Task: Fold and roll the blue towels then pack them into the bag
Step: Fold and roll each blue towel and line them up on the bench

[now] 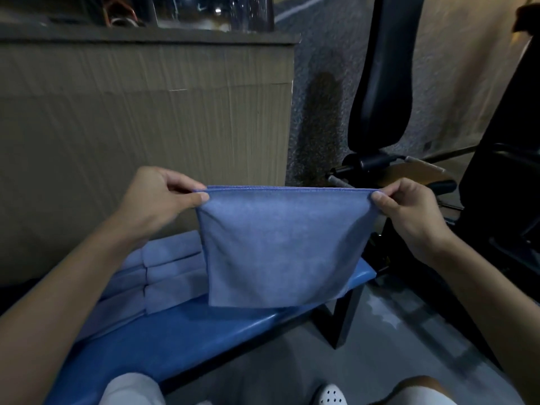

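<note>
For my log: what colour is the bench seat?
The bench seat is glossy blue, clearest in head view.

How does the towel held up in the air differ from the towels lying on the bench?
The held towel hangs upright, pinched at its top corners by the left hand and right hand; the bench towels lie flat on the blue bench. The held towel shows as one wide sheet; the bench towels are folded into narrow strips, side by side. Both are the same blue cloth.

towel (277,247) over the bench (181,346), folded towels (172,273) on it at 8 o'clock, cardboard box (146,118) behind at 10, backrest (380,92) at 1
</note>
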